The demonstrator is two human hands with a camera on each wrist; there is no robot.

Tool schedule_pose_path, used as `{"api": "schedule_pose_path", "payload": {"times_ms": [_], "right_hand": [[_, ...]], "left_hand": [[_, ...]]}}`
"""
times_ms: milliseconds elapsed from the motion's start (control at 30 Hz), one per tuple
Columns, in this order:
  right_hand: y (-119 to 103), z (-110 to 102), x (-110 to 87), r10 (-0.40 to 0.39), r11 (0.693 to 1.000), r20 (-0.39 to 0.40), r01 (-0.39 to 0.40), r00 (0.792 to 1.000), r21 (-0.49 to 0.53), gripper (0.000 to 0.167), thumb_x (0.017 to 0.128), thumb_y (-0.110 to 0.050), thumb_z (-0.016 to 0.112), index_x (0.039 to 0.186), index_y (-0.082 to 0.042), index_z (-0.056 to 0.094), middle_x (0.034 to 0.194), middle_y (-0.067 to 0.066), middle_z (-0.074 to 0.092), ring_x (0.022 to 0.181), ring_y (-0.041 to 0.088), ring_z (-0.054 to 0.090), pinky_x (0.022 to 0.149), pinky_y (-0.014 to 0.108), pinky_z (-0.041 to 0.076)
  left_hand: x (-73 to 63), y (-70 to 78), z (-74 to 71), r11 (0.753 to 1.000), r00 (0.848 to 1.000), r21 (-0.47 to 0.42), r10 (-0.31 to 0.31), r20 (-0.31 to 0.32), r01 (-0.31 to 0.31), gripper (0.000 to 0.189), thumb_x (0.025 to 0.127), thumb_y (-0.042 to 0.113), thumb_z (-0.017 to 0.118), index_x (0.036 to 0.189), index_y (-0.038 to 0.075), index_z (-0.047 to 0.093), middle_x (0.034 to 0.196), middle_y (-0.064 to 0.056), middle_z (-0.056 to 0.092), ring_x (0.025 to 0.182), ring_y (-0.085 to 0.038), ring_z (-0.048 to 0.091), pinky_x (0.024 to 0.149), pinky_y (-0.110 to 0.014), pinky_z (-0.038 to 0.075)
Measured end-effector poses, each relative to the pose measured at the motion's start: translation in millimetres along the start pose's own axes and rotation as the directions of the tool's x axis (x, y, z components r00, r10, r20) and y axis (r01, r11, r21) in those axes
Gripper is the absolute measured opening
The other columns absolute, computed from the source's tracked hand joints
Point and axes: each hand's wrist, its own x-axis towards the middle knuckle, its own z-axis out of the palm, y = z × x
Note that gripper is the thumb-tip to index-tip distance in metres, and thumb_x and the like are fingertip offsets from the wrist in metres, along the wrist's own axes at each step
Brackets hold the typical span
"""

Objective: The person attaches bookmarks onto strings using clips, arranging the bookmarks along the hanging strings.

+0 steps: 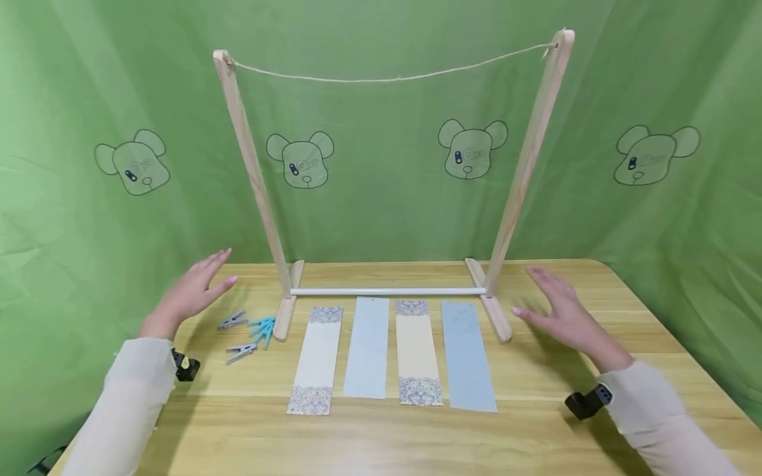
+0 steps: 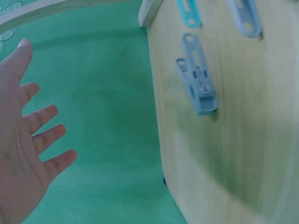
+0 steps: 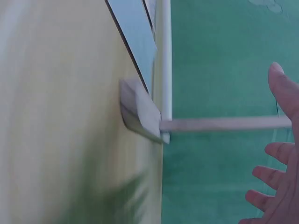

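My left hand (image 1: 189, 293) hovers over the table's left side, fingers stretched out, holding nothing. Nearest to it lie two grey clothespins, one behind (image 1: 233, 320) and one in front (image 1: 241, 352), beside a cluster of turquoise clothespins (image 1: 263, 329). In the left wrist view a grey-blue clothespin (image 2: 198, 77) lies on the wood. On the right, my right hand (image 1: 565, 314) is spread in the air outside the stand's right foot (image 1: 497, 320), also holding nothing. Several paper strips lie in a row: two patterned at both ends (image 1: 315, 360) (image 1: 418, 350), two plain light blue (image 1: 367, 347) (image 1: 468, 357).
Behind the strips rises a wooden stand with a left post (image 1: 253, 172), a right post (image 1: 530, 165) and a white crossbar (image 1: 387, 291) low down. A slack string (image 1: 381, 80) joins the post tops. Green cloth (image 1: 381, 218) with bear-head drawings surrounds the table (image 1: 381, 443).
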Motion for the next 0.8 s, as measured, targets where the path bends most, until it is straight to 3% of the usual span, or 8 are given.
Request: {"api": "schedule_pose_path", "payload": {"times_ms": [167, 367, 600, 800], "right_hand": [[-13, 15, -5.6, -0.021, 1.000, 0.014, 0.021, 1.000, 0.022, 0.085, 0.084, -0.028, 0.071, 0.145, 0.007, 0.022, 0.146, 0.035, 0.022, 0.130, 0.057, 0.020, 0.101, 0.072, 0.016], [-29, 35, -14.0, 0.033, 0.998, 0.075, -0.037, 0.997, 0.056, 0.085, 0.085, -0.033, 0.069, 0.144, 0.007, 0.023, 0.146, 0.033, 0.023, 0.130, 0.055, 0.022, 0.100, 0.072, 0.021], [-42, 54, -25.4, 0.065, 0.994, 0.130, -0.076, 0.989, 0.081, 0.083, 0.087, -0.038, 0.067, 0.144, 0.006, 0.026, 0.145, 0.033, 0.026, 0.129, 0.054, 0.026, 0.100, 0.070, 0.025], [-54, 65, -32.2, 0.113, 0.980, 0.165, -0.137, 0.980, 0.145, 0.080, 0.087, -0.038, 0.066, 0.142, 0.007, 0.029, 0.144, 0.033, 0.028, 0.129, 0.054, 0.026, 0.101, 0.069, 0.025]], "left_hand": [[-3.8, -0.7, 9.9, 1.000, 1.000, -0.022, 0.018, -0.002, -0.018, 0.071, 0.098, 0.043, 0.046, 0.151, 0.007, 0.014, 0.152, -0.026, 0.018, 0.137, -0.048, 0.017, 0.109, -0.064, 0.015], [-6.2, -2.1, 24.0, 0.997, 0.999, -0.061, 0.037, -0.007, -0.038, 0.070, 0.097, 0.037, 0.050, 0.149, 0.003, 0.018, 0.151, -0.027, 0.021, 0.136, -0.049, 0.019, 0.110, -0.063, 0.015], [-11.6, -5.6, 36.4, 0.995, 0.999, -0.099, 0.023, 0.024, -0.021, 0.068, 0.097, 0.035, 0.052, 0.147, 0.000, 0.023, 0.149, -0.028, 0.024, 0.135, -0.049, 0.021, 0.109, -0.063, 0.016], [-16.4, -9.6, 42.3, 0.992, 1.000, -0.129, -0.007, 0.014, 0.009, 0.065, 0.095, 0.030, 0.057, 0.144, -0.003, 0.029, 0.145, -0.030, 0.030, 0.132, -0.050, 0.026, 0.108, -0.062, 0.020]]}}
